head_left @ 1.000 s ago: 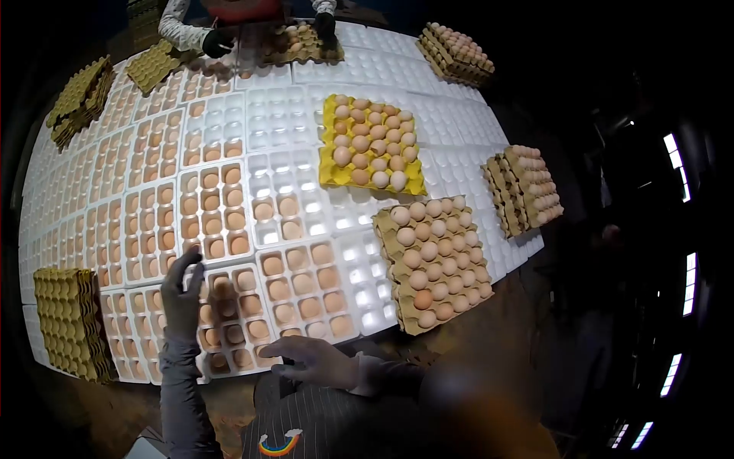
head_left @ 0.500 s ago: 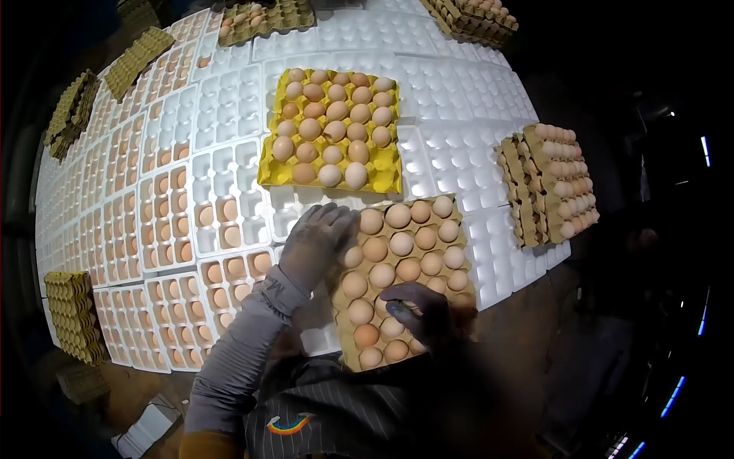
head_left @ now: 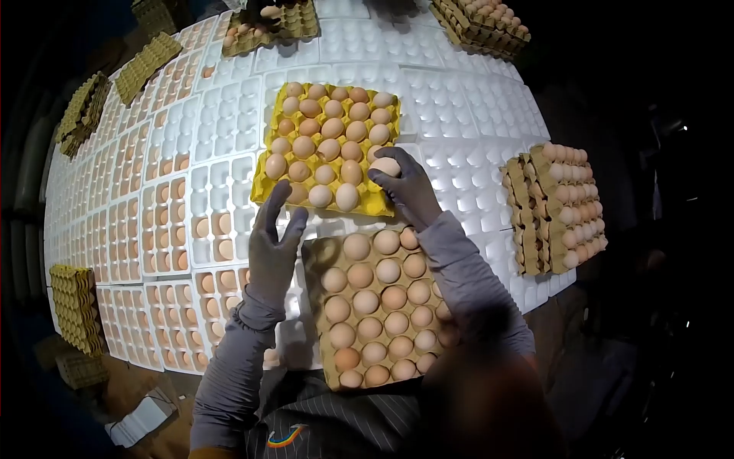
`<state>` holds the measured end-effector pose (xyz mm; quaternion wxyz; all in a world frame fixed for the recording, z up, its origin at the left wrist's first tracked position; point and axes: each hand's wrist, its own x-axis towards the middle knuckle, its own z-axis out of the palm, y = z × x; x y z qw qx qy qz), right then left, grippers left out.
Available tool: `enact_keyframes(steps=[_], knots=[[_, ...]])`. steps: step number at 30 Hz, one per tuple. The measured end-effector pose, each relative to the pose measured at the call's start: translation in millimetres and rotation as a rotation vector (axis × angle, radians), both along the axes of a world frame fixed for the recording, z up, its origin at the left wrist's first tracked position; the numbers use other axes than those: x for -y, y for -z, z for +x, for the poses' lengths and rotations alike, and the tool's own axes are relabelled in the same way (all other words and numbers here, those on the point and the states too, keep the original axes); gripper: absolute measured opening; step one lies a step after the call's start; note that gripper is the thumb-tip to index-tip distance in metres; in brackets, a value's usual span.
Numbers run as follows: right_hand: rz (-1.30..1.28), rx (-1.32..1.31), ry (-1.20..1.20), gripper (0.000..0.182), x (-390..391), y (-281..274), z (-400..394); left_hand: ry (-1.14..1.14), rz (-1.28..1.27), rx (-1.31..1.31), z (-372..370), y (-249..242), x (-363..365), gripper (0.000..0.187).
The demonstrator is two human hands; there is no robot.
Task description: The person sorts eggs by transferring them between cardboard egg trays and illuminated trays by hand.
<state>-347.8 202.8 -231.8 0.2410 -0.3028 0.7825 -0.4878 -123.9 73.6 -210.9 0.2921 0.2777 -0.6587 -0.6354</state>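
Near the right edge of the yellow egg tray (head_left: 372, 205), my gloved right hand (head_left: 413, 191) pinches a pale egg (head_left: 386, 166) between thumb and fingers. My left hand (head_left: 274, 249), gloved in grey too, is held up at the tray's lower left corner, its thumb spread from the fingers and nothing between them. Most cups of the yellow tray hold eggs; one egg (head_left: 327, 152) in its middle looks cracked. Closer to my body lies a brown pulp tray (head_left: 319, 256) full of rows of eggs, its right side partly covered by my right forearm.
White foam trays (head_left: 229, 115) cover the table, many on the left filled with eggs. Stacked egg-filled pulp trays (head_left: 527, 206) stand at the right edge and far right. Yellow trays (head_left: 74, 310) are piled at the left. A person's hand (head_left: 264, 15) works at the far side.
My right hand has left the brown tray and now holds an egg at the yellow tray. My left hand has let go of the brown tray's edge and moved left.
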Motion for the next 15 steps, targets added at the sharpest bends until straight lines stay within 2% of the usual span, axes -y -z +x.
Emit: enact_keyframes(steps=[1, 3, 6, 7, 8, 10, 11, 13, 15], knots=[[0.000, 0.003, -0.002, 0.043, 3.8, 16.8, -14.7, -0.003, 0.058, 0.039, 6.5, 2.8, 3.6, 0.049], [0.197, -0.196, -0.079, 0.041, 2.9, 41.2, -31.3, -0.007, 0.127, 0.092, 22.4, 7.6, 2.1, 0.047], [0.294, -0.304, -0.124, 0.041, -16.8, -7.1, -17.9, 0.112, 0.046, 0.232, 46.4, 9.8, -4.3, 0.037], [0.357, -0.188, -0.195, 0.047, -25.4, -34.3, -7.3, 0.161, -0.108, 0.294, 52.2, 10.0, -6.7, 0.034], [0.368, -0.181, -0.201, 0.047, -38.2, -41.8, 2.2, 0.208, -0.261, 0.354, 56.4, 9.3, -9.1, 0.030], [0.385, -0.169, -0.561, 0.055, -61.8, -46.0, 19.7, 0.214, -0.310, 0.380, 50.3, -0.3, -15.7, 0.028], [0.390, -0.159, -0.565, 0.055, -69.5, -33.3, 24.0, 0.264, -0.406, 0.362, 43.0, -5.1, -17.2, 0.029], [0.197, -0.878, -0.654, 0.061, -83.9, -0.3, 29.9, 0.356, -0.580, 0.313, 23.4, -4.2, -21.2, 0.032], [0.227, -0.791, -0.592, 0.062, -83.4, -8.1, 34.8, 0.414, -0.738, 0.370, 4.0, 1.2, -29.6, 0.046]])
